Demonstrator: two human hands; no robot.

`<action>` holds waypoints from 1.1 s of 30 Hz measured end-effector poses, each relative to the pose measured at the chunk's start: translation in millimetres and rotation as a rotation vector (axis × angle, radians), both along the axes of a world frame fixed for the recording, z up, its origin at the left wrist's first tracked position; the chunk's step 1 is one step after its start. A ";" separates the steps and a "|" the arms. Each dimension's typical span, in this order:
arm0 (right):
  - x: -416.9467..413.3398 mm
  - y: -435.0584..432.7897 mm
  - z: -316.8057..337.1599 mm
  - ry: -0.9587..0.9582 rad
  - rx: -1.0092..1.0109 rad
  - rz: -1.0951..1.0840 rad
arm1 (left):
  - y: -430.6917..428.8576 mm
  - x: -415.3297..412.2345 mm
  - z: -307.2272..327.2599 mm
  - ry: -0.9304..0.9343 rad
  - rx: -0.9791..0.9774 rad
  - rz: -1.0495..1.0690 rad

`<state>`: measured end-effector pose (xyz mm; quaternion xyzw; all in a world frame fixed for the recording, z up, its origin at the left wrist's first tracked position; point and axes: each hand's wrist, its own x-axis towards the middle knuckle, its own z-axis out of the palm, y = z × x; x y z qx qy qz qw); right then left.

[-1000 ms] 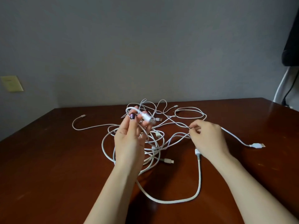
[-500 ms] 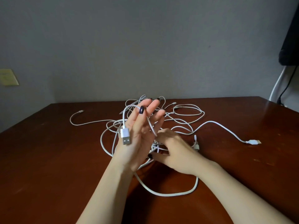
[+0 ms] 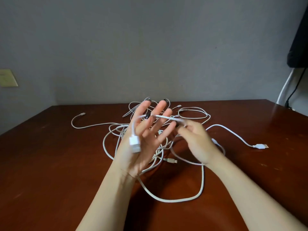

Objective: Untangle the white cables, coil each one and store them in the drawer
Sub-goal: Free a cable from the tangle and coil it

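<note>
- Hand, left: left hand (image 3: 148,145) is raised above the table, palm toward the camera, four fingers straight and spread. The thumb, with a dark nail, is folded across and pins a cable against the fingers.
- Held cable (image 3: 166,117): runs from the left thumb across the spread fingers toward the right, blurred. Its other stretch arcs over the thumb side of the left hand and ends in a white USB plug (image 3: 135,145) hanging in front of the palm.
- Right hand (image 3: 198,142): centre-right of frame, blurred, fingers curled, pinching the held cable at its fingertips just beside the left hand's little finger.
- Tangle of white cables (image 3: 160,152): lies on the table directly behind and under both hands, strands crossing.
- Thick loop (image 3: 202,177): sweeps out of the tangle toward the lower centre.
- Stray ends: second USB plug (image 3: 260,146) lies at right, apart from the heap; small connector (image 3: 82,113) lies at upper left.
- Table (image 3: 50,164): dark reddish wood.
- Wall (image 3: 150,47): grey. Pale wall plate (image 3: 7,78) at left edge; black object (image 3: 298,39) at upper right.
</note>
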<state>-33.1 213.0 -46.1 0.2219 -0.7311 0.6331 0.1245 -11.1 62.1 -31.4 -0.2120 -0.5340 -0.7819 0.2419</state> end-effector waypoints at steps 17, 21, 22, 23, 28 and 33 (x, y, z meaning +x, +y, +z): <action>10.2 23.8 22.6 -0.114 -0.227 -0.090 | 11.5 -6.3 -11.7 -0.333 -0.366 -0.166; 10.2 12.3 6.0 0.182 0.296 -0.305 | 15.4 -7.2 -13.2 -0.342 -0.257 -0.095; 11.0 7.9 1.3 0.240 0.417 -0.313 | 15.5 -9.0 -15.0 -0.359 -0.216 -0.065; 12.2 3.7 -3.0 0.256 0.491 -0.288 | 15.5 -10.7 -16.2 -0.375 -0.181 -0.032; 21.1 -11.8 -11.1 0.163 0.660 -0.165 | 15.4 -7.5 -15.0 -0.417 -0.083 0.077; 25.4 -16.4 -10.3 0.235 0.672 -0.193 | 13.0 -8.0 -7.9 -0.469 0.138 -0.019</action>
